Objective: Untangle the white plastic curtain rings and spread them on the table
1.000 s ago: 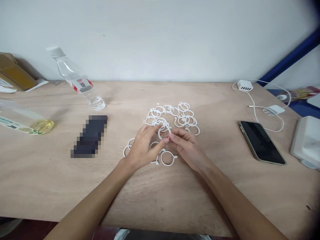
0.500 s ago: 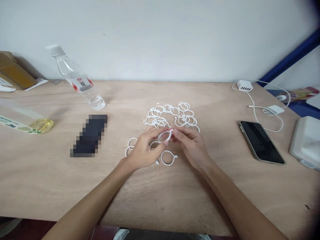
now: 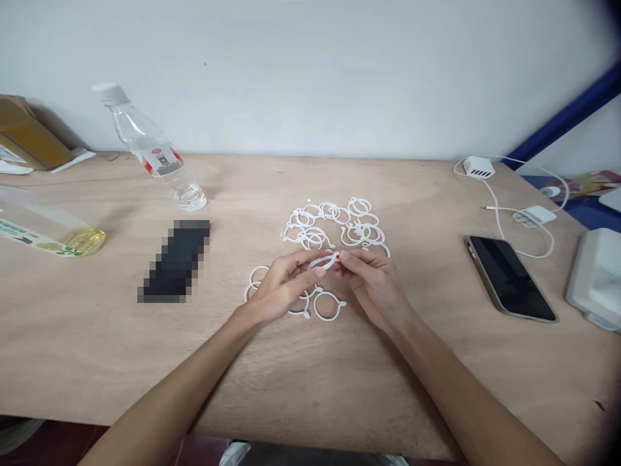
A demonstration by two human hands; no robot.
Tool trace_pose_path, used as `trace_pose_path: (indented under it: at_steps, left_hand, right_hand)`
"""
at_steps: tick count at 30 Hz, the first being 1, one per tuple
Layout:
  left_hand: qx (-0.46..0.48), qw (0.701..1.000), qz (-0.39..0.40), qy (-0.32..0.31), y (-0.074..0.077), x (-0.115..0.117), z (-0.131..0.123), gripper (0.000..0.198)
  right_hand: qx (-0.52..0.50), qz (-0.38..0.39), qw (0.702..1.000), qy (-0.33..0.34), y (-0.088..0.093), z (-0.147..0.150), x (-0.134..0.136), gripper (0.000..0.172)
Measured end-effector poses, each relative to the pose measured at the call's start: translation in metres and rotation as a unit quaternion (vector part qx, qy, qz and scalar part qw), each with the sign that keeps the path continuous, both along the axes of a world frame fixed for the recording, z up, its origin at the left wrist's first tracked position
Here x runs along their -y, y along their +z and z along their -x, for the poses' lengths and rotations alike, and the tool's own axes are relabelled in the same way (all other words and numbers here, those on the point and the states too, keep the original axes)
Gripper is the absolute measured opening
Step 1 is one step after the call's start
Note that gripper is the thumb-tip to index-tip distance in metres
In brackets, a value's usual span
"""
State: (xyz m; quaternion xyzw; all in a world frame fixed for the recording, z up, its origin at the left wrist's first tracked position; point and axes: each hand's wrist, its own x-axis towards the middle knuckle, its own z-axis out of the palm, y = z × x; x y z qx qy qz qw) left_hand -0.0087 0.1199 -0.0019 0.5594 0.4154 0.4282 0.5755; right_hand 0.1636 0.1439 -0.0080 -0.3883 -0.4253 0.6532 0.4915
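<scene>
My left hand (image 3: 280,289) and my right hand (image 3: 374,283) meet at the middle of the wooden table (image 3: 339,375), both pinching one white plastic ring (image 3: 324,261) between thumbs and fingertips. The ring is lifted a little off the table. Just beyond my fingers lies a pile of several tangled white rings (image 3: 337,224). A closed white ring (image 3: 328,306) and a few more rings (image 3: 255,283) lie flat under and beside my hands.
A tilted clear water bottle (image 3: 152,155) stands at the back left, a bottle of yellow liquid (image 3: 53,230) lies at the left edge, and a blurred dark object (image 3: 175,260) sits left of my hands. A phone (image 3: 509,277), white charger (image 3: 478,167) and cable are at the right.
My hands lifted one ring out of the near edge of the pile and drew it slightly toward me, now held edge-on between both hands.
</scene>
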Motion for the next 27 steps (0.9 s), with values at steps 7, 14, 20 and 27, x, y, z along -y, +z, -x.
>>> trace_pose_path:
  at_steps: [7,14,20,27]
  left_hand:
    - [-0.058,0.998,-0.024,0.011,0.000,0.000,0.001,0.043]
    - [-0.096,0.993,-0.062,0.014,-0.001,-0.001,0.003,0.039]
    - [-0.193,0.958,-0.206,0.044,0.000,-0.002,0.006,0.032]
    - [-0.373,0.875,-0.309,0.018,-0.002,-0.003,0.011,0.032]
  right_hand:
    - [0.006,0.006,1.000,-0.005,0.000,-0.001,0.001,0.025]
    - [0.030,-0.005,1.000,-0.002,0.001,0.000,0.001,0.024]
    - [0.119,-0.064,0.991,-0.014,0.000,-0.002,0.001,0.020]
    - [0.319,-0.177,0.930,-0.048,-0.004,-0.006,0.001,0.019]
